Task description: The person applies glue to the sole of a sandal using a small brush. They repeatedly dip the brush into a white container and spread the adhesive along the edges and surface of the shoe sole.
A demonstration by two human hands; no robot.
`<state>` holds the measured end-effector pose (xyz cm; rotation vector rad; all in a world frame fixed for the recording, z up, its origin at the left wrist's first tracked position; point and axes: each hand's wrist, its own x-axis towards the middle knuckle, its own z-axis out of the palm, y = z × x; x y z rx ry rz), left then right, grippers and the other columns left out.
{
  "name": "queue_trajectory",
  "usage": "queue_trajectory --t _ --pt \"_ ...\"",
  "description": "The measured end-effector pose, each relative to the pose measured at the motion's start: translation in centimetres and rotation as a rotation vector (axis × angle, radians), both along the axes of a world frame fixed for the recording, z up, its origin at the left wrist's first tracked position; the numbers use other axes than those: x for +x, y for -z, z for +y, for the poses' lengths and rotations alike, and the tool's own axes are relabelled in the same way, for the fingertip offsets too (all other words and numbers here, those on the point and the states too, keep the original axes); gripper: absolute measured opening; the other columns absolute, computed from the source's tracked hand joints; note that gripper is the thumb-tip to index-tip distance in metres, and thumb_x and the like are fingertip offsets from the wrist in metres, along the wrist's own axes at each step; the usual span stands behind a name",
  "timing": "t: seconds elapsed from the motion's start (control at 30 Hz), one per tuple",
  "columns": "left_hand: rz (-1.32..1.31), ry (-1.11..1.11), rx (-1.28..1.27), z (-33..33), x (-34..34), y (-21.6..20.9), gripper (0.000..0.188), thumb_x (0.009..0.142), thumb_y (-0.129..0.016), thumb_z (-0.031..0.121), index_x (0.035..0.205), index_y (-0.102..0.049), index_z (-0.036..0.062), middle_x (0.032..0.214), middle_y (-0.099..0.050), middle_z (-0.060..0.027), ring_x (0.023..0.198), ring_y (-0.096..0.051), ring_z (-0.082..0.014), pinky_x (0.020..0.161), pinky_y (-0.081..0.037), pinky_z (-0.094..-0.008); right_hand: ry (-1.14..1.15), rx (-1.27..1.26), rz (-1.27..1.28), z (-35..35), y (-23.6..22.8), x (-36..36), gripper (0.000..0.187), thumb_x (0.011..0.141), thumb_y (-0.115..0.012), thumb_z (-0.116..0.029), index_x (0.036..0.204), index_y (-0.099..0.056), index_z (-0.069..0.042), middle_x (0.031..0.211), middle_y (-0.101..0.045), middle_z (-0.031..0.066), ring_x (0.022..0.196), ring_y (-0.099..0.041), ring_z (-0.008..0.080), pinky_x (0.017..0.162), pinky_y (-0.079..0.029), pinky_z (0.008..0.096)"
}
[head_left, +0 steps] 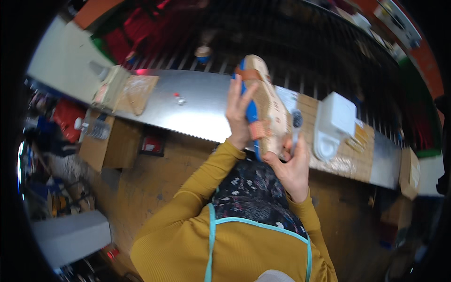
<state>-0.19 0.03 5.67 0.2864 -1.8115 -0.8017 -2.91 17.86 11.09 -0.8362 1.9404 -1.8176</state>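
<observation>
A sandal (271, 105) on a blue shoe last (252, 112) is held up over the bench edge, its tan underside facing me and brown straps wrapped over its edge. My left hand (238, 113) is closed around its left side, fingers against the blue last. My right hand (295, 171) pinches the near end of the sandal with the thumb. Between that hand's fingers a small brush (296, 120) with dark bristles points upward, beside the sole. Part of the right fingers is hidden behind the sole.
A white plastic pot with a trough (334, 120) stands on brown cardboard (364, 162) to the right. On the metal bench (199, 105) lie a small red-and-clear item (179, 99) and a plastic-wrapped tan sheet (137, 91). Behind runs a dark slatted conveyor carrying another blue last (203, 54).
</observation>
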Motion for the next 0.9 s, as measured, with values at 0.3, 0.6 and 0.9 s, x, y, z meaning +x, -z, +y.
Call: queue_trajectory --t 0.3,0.6,0.9 --pt "-0.09 -0.266 -0.087 -0.3 1.8 1.8 0.053 0.079 -0.07 0.007 0.129 -0.061 0.0222 0.152 -0.034 -0.0202 0.139 -0.033 -0.0443 0.111 -0.03 -0.0558 -0.113 -0.002 -0.236 -1.6 1.2 -1.1 0.041 0.077 -0.079 -0.004 0.09 -0.04 -0.011 0.083 -0.038 -0.0022 0.073 -0.04 0.0059 0.063 -0.035 0.0182" --pt "-0.07 -0.251 -0.17 -1.6 2.9 3.4 0.055 0.077 -0.068 0.002 0.128 -0.061 0.0193 0.151 -0.036 -0.0203 0.136 -0.037 -0.0419 0.11 -0.033 -0.0495 -0.193 -0.001 -0.42 -2.5 1.5 -0.7 0.032 0.082 -0.073 0.0 0.093 -0.046 -0.009 0.082 -0.041 -0.0025 0.074 -0.043 0.0064 0.065 -0.039 0.0198" --pt "0.037 -0.143 0.008 -1.2 0.4 2.4 0.063 0.071 -0.081 0.012 0.13 -0.057 0.012 0.147 -0.037 -0.0263 0.133 -0.042 -0.0427 0.108 -0.039 -0.0456 0.008 0.185 0.384 0.9 -0.3 -1.4 0.027 0.1 -0.047 -0.022 0.101 -0.064 -0.001 0.084 -0.05 0.0082 0.077 -0.047 0.0212 0.074 -0.035 0.0322"
